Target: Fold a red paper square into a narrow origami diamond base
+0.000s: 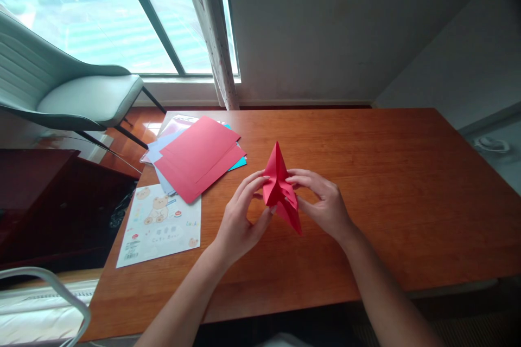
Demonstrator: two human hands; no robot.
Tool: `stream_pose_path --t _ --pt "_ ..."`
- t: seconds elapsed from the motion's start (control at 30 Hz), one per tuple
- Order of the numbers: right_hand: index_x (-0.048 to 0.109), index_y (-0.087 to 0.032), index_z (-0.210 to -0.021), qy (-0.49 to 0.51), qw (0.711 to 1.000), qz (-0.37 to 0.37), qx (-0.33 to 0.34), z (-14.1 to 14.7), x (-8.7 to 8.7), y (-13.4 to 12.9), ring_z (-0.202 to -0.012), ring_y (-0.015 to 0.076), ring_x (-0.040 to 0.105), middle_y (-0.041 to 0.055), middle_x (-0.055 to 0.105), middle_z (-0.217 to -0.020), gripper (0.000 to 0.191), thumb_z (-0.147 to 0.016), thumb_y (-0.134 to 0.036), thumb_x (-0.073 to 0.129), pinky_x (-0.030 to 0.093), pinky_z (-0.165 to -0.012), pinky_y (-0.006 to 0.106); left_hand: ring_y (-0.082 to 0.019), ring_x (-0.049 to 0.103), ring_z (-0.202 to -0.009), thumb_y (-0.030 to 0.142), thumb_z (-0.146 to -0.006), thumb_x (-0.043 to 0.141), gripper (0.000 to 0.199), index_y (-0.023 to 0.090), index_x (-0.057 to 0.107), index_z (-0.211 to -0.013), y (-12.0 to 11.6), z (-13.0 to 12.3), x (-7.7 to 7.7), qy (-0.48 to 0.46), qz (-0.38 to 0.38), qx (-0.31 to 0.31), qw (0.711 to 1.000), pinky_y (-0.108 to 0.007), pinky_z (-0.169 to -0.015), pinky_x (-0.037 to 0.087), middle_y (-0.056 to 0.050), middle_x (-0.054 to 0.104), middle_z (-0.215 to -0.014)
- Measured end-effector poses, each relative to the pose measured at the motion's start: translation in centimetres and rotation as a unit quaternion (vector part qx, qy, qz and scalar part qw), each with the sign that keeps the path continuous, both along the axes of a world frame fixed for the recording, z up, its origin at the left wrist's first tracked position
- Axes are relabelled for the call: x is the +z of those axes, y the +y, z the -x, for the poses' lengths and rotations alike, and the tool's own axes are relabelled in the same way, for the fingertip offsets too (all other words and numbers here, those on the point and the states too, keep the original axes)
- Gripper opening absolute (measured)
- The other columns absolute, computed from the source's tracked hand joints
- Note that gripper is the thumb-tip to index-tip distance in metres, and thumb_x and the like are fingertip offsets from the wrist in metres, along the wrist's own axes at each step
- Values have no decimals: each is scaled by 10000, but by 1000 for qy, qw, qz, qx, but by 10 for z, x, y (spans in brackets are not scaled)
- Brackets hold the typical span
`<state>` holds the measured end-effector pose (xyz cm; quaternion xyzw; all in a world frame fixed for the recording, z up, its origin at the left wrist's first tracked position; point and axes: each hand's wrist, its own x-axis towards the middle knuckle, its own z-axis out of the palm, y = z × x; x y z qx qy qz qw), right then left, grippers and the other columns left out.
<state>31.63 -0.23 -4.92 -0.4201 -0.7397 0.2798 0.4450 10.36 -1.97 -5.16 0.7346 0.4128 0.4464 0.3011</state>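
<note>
A folded red paper shape (279, 181) with pointed ends above and below is held over the wooden table (391, 190). My left hand (243, 214) grips its left side between thumb and fingers. On the opposite side, my right hand (323, 203) pinches it, with the thumb low and the fingers above. The paper is partly opened out, with creases and flaps showing in its middle.
Red sheets (199, 154) lie stacked over blue and pale paper at the table's back left. A white bear-print sheet (163, 227) is at the left edge. A pale chair (91, 95) stands beyond, near the window and a curtain (211, 27).
</note>
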Motion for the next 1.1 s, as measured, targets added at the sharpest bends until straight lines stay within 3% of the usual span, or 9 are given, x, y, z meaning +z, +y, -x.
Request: stream_pose_path --t 0.23,0.43,0.53,0.67,0.87,1.1 --pt "670 -276 -1182 -8 1000 17 4 0 1 -1 -1131 229 673 77 695 -1245 280 -908 -325 693 574 -934 371 -239 615 -1226 110 -878 636 541 227 509 -1391 -1 2 -3 0 -12 5 1000 -329 -922 592 -147 569 -1396" --pt "641 -263 -1223 2 998 62 -3 1 3 -2 -963 210 707 75 704 -1193 366 -890 -396 710 597 -859 357 -205 685 -1066 138 -893 642 465 223 558 -1343 -1 4 -4 13 -13 23 1000 -322 -854 613 -141 598 -1369" --pt "632 -258 -1222 10 998 66 -2 1 3 -2 -983 212 704 78 699 -1197 391 -874 -408 727 599 -859 349 -175 692 -990 129 -902 633 410 217 591 -1300 0 4 -2 15 -15 26 999 -309 -838 608 -124 625 -1317" --pt "644 -250 -1181 28 998 52 11 1 3 -2 -1103 223 670 87 682 -1246 330 -890 -391 710 592 -872 335 -148 680 -934 109 -910 617 326 207 632 -1221 2 4 1 9 -20 17 1000 -281 -817 590 -96 661 -1208" --pt "675 -239 -1075 23 999 39 7 1 5 -2 -938 199 705 71 727 -1111 238 -890 -384 712 594 -831 339 -126 660 -876 129 -910 640 272 197 633 -1173 4 3 4 -6 -12 6 1000 -255 -780 571 -73 661 -1103" --pt "674 -249 -970 7 1000 3 19 2 6 -2 -1043 212 698 64 736 -1102 81 -916 -309 681 559 -921 367 -156 647 -917 155 -913 631 202 185 638 -1113 3 3 6 -22 18 -10 1000 -279 -782 562 -94 652 -1101"
